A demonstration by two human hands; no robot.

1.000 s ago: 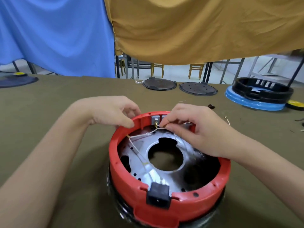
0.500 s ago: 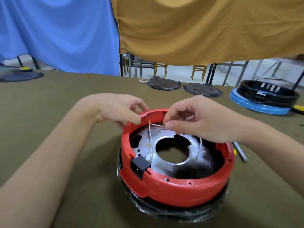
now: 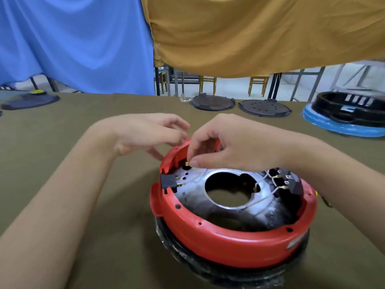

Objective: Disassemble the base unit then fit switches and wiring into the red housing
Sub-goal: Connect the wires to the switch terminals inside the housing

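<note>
Now the red housing (image 3: 233, 245) sits just below both hands, wiring step underway: the right hand (image 3: 235, 147) pinches a brass terminal (image 3: 187, 163) inside its far rim; the left hand (image 3: 150, 136), fingers relaxed, hovers beside. Next, likely seating that terminal.

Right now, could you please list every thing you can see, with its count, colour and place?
red housing: 1, red, near middle of table, on a black base
metal plate: 1, silver, inside the housing
socket block: 1, black, housing's left wall
switch block: 1, black, housing's right inner wall
brass terminal: 1, gold, pinched at the far rim
round discs: 2, dark, far table edge
black ring: 1, black, far right, on a blue ring
table: 1, olive cloth
cloths: 2, blue and mustard, hanging behind
left hand: 1, fingers loose, beside the far rim
right hand: 1, pinches the terminal
</note>
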